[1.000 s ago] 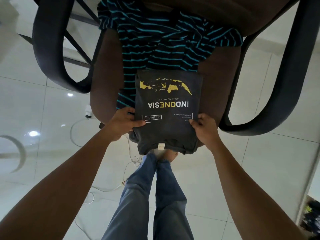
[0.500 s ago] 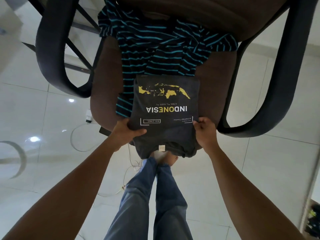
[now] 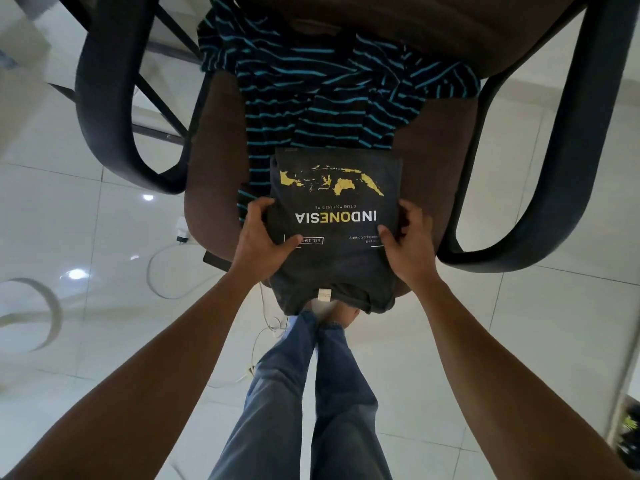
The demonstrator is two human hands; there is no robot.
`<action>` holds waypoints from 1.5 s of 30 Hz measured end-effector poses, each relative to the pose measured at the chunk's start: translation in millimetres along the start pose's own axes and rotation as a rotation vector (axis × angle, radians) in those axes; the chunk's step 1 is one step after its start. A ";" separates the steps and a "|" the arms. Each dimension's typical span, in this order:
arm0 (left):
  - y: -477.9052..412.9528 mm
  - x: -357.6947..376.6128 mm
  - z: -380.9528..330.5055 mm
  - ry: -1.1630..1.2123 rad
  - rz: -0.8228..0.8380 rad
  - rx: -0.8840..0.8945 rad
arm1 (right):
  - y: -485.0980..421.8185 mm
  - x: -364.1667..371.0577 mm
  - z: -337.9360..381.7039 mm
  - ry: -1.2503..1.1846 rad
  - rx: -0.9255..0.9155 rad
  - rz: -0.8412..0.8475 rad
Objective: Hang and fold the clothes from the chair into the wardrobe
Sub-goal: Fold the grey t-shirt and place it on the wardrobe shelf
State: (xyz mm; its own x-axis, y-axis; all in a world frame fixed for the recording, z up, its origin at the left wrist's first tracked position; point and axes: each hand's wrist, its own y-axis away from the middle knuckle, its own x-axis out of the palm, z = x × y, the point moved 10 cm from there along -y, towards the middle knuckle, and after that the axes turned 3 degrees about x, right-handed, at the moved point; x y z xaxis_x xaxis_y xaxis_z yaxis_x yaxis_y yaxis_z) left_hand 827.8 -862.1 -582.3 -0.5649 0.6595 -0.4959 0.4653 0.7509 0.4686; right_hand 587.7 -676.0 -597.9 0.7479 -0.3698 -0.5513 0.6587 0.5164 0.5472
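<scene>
– Your left hand (image 3: 266, 237) and right hand (image 3: 410, 244) each grip one side of the folded grey T-shirt (image 3: 337, 216), thumbs on the print and fingers curled round the edges.

– Yes, and a second ago you held it lower, nearer the end with the label. You've slid both hands up its sides, and your fingers look tucked further beneath it.

– The T-shirt itself has hardly shifted. It lies at the front of the chair seat (image 3: 214, 168), its far end over the striped shirt (image 3: 329, 88) and its near end hanging past the seat edge.

– So I'd judge the fold finished and you set to lift it as one packet. Whether it has left the seat yet, I can't tell.

– Mind that loose near end when you raise it; it could droop and pull the fold open.

– After that, the striped shirt is yours to deal with. It lies unfolded and rumpled against the backrest.

– The wardrobe isn't in view, so you'll have to turn. Watch the white cable (image 3: 162, 282) on the tiled floor (image 3: 519, 323), beside the chair on your left.
</scene>
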 end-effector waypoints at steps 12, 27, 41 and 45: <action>-30.8 7.4 -12.1 -0.038 0.175 0.048 | -8.9 29.3 13.5 -0.174 0.031 0.366; -28.8 25.4 -20.2 0.009 0.487 -0.146 | 15.4 23.9 5.5 -0.375 0.098 0.267; -1.4 -61.5 -143.1 0.407 0.232 0.046 | 66.7 -68.8 113.4 -0.710 0.102 0.258; 24.8 -80.4 -208.3 0.410 0.310 0.150 | 101.9 -115.4 148.0 -0.720 0.053 0.225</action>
State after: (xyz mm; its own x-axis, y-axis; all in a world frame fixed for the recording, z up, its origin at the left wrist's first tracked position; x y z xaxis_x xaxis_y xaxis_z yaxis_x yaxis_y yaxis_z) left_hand 742.8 -903.6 -378.6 -0.5912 0.8064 -0.0099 0.7281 0.5391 0.4234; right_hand 580.7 -695.1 -385.3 0.7219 -0.6824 0.1153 0.4731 0.6082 0.6374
